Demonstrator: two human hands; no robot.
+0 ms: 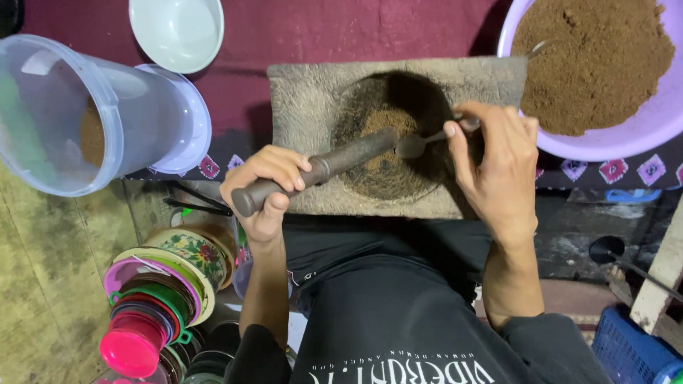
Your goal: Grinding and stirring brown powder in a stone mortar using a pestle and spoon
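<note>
The left hand (267,188) is clenching the handle end of a dark pestle (320,169), whose far tip is resting in brown powder (388,124) inside the stone mortar (398,135). The right hand (498,167) is pinching a metal spoon (427,142), its bowl lying just beyond the fingertips, apparently touching the pestle tip. Past the right knuckles, a lilac basin (626,139) is overlapping the mortar slab's corner; open cloth (320,32) is lying beyond the slab's far edge.

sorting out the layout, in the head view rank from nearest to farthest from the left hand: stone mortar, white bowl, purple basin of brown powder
From the left hand:
1. Stone mortar, just beside it, toward the middle.
2. White bowl, at the top edge, left of the mortar.
3. Purple basin of brown powder, far across at the top right.
</note>
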